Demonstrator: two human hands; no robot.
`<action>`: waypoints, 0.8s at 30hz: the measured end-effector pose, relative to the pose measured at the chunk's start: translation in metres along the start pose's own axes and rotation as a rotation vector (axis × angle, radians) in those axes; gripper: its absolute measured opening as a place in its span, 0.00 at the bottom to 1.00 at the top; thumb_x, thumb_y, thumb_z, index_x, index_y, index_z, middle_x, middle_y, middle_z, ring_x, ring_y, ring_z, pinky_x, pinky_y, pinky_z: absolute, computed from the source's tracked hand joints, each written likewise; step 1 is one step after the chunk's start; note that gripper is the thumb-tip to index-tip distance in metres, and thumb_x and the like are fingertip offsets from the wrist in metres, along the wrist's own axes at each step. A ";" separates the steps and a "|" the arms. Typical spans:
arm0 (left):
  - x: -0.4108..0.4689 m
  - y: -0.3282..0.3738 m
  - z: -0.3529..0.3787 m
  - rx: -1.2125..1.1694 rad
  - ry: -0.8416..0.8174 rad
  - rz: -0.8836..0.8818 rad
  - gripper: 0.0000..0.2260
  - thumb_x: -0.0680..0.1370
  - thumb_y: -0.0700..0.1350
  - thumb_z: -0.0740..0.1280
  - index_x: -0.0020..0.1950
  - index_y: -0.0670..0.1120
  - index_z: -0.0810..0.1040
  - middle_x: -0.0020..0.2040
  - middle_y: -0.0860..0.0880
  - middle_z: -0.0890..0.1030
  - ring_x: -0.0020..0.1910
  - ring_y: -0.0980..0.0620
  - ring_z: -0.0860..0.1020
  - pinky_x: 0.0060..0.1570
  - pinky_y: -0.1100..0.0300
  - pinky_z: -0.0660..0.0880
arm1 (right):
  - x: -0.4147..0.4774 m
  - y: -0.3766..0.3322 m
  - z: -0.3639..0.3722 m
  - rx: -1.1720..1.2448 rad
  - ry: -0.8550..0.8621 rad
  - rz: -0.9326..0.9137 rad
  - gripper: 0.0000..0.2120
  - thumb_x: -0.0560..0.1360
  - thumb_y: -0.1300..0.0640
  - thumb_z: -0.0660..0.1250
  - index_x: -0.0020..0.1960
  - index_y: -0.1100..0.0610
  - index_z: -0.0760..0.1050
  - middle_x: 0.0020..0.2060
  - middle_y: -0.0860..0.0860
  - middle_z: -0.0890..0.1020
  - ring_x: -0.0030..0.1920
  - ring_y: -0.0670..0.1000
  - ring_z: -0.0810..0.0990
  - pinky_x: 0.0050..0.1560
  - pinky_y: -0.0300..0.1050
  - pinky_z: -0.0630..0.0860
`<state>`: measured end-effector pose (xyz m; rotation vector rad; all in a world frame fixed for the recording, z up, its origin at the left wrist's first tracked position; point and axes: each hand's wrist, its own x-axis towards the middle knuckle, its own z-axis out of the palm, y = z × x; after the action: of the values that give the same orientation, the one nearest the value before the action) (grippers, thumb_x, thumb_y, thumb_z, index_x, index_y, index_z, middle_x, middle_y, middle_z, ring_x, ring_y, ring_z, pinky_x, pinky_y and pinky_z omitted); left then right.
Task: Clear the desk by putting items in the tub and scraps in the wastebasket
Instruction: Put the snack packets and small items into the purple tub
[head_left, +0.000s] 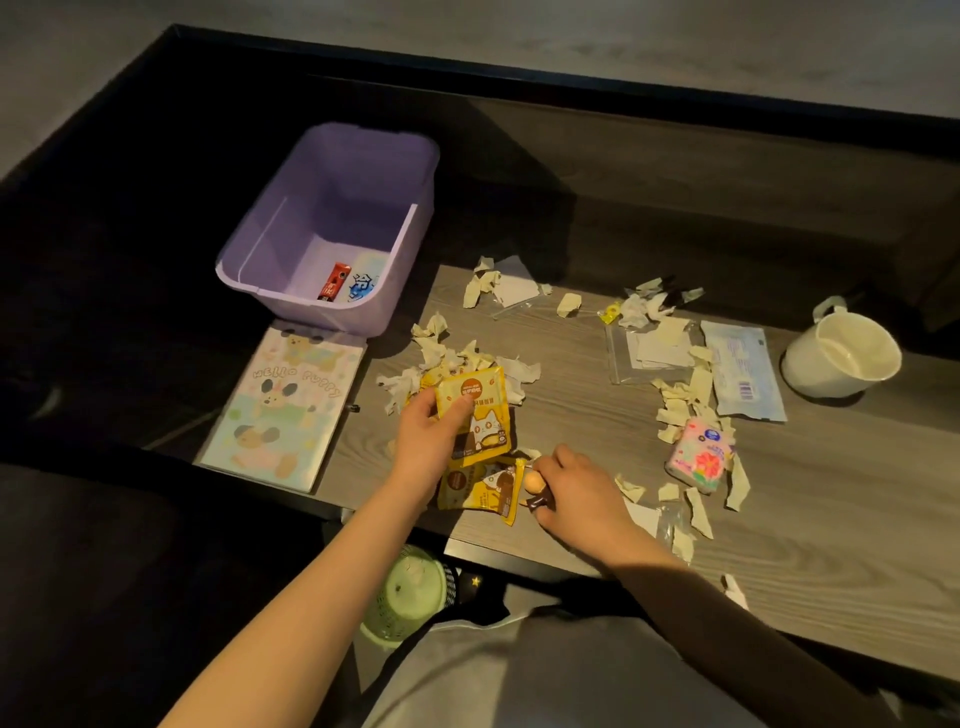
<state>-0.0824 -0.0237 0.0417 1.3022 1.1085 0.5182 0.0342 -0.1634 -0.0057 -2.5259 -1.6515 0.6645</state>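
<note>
The left hand (431, 436) pinches a yellow packet (475, 410) just above the desk (597, 405), thumb across its front. A second yellow packet (475, 493) lies flat at its 6 o'clock. Just beside that, at 3 o'clock, the right hand (576, 486) curls its fingers round a small toy (535, 488). Paper scraps (441, 358) litter the desk around both. The purple tub (332, 208) stands at 11 o'clock, a green wastebasket (410, 597) under the desk edge at 6, and a white mug (841, 358) far off at 3.
</note>
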 end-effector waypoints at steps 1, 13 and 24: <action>0.000 -0.001 -0.001 -0.012 0.005 -0.009 0.03 0.77 0.42 0.65 0.48 0.46 0.78 0.47 0.45 0.83 0.46 0.48 0.81 0.47 0.55 0.78 | 0.004 0.001 -0.001 0.012 0.010 0.003 0.20 0.72 0.52 0.66 0.63 0.52 0.70 0.56 0.51 0.73 0.56 0.54 0.73 0.52 0.45 0.69; 0.019 0.028 -0.016 -0.109 0.100 -0.054 0.07 0.79 0.44 0.63 0.56 0.46 0.75 0.50 0.47 0.82 0.47 0.51 0.82 0.42 0.60 0.80 | 0.040 0.003 -0.074 0.966 0.130 0.224 0.15 0.73 0.58 0.69 0.60 0.52 0.75 0.50 0.49 0.78 0.52 0.50 0.77 0.51 0.42 0.71; 0.081 0.097 -0.080 -0.061 0.206 0.020 0.08 0.79 0.39 0.57 0.47 0.50 0.73 0.42 0.49 0.81 0.37 0.51 0.81 0.36 0.56 0.78 | 0.113 -0.073 -0.147 1.454 0.072 0.210 0.09 0.80 0.58 0.59 0.57 0.57 0.74 0.44 0.53 0.80 0.41 0.50 0.78 0.48 0.46 0.76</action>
<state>-0.0902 0.1078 0.1126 1.2270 1.2404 0.7081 0.0647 -0.0044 0.1110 -1.5264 -0.4112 1.1550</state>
